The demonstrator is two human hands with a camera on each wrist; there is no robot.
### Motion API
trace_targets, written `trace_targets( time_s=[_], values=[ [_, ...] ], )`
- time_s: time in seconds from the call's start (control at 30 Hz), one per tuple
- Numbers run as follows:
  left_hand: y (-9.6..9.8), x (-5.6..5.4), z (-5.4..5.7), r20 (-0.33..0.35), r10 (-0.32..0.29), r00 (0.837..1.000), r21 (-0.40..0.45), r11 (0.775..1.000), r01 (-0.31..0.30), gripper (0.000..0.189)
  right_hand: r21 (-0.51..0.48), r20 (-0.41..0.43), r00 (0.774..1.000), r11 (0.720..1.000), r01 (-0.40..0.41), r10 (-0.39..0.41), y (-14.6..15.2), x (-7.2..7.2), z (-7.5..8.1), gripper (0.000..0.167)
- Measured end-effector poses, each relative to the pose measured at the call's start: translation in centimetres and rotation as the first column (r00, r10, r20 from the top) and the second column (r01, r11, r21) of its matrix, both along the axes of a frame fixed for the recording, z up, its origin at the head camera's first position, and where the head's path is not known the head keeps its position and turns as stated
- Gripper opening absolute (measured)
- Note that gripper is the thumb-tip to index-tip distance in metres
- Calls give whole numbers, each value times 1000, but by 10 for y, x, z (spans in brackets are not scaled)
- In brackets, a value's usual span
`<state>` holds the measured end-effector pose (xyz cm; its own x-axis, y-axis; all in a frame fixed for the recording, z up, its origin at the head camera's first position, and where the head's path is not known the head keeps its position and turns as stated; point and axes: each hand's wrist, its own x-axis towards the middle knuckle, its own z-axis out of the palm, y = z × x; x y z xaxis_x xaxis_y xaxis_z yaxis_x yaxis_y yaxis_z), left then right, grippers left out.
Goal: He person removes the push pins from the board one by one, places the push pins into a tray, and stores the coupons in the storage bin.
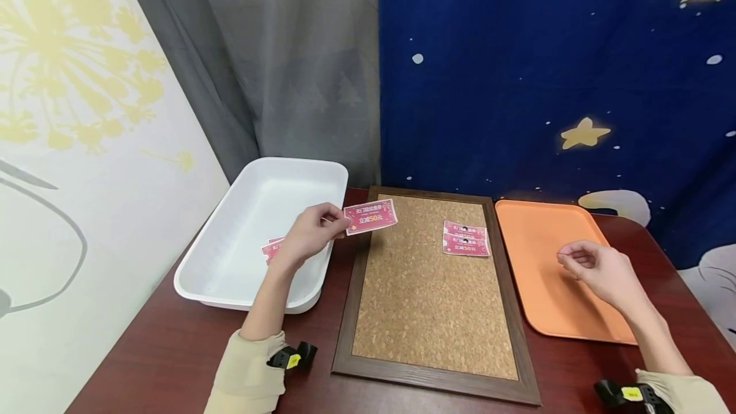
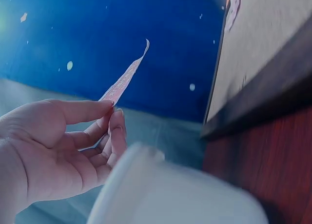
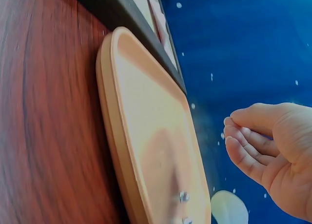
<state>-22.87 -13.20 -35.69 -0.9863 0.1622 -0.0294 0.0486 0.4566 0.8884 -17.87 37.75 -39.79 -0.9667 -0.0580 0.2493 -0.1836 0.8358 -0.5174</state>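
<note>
Between thumb and fingertips my left hand [image 1: 313, 232] pinches a pink paper coupon [image 1: 371, 216] by its left end, held up near the white tub's right rim and the corkboard's left frame. From the left wrist the coupon [image 2: 124, 82] shows nearly edge-on, its far end curled. Two similar coupons [image 1: 466, 246] lie one above the other on the framed corkboard [image 1: 431, 312], toward its upper right, each with a small dark dot. My right hand [image 1: 600, 270] hovers over the orange tray [image 1: 546, 299], fingers loosely curled, nothing visible between them.
More pink coupons [image 1: 272, 249] lie inside the white tub [image 1: 213, 267] at the left, partly behind my left forearm. Small shiny pieces [image 3: 184, 196] sit in the orange tray. The dark red table [image 1: 155, 350] runs beneath everything, with a blue starry curtain [image 1: 460, 114] behind.
</note>
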Motion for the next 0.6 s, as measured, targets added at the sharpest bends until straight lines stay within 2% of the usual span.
trace_targets(
  time_s=[0.27, 0.47, 0.6],
  values=[
    [-36, 1, -7, 2, 28, 1000, -6, 1000, -28, 22, 36, 20, 998, 997, 64, -65, 28, 6, -12, 16],
    [-61, 3, -11, -2, 81, 997, -66, 994, -81, 22, 84, 8, 994, 991, 106, -107, 48, 9, -23, 15],
    [-79, 4, -16, 14, 115, 993, -70, 991, -114, 25, 97, 14, 992, 988, 121, -123, 58, 10, -30, 17]
  ],
)
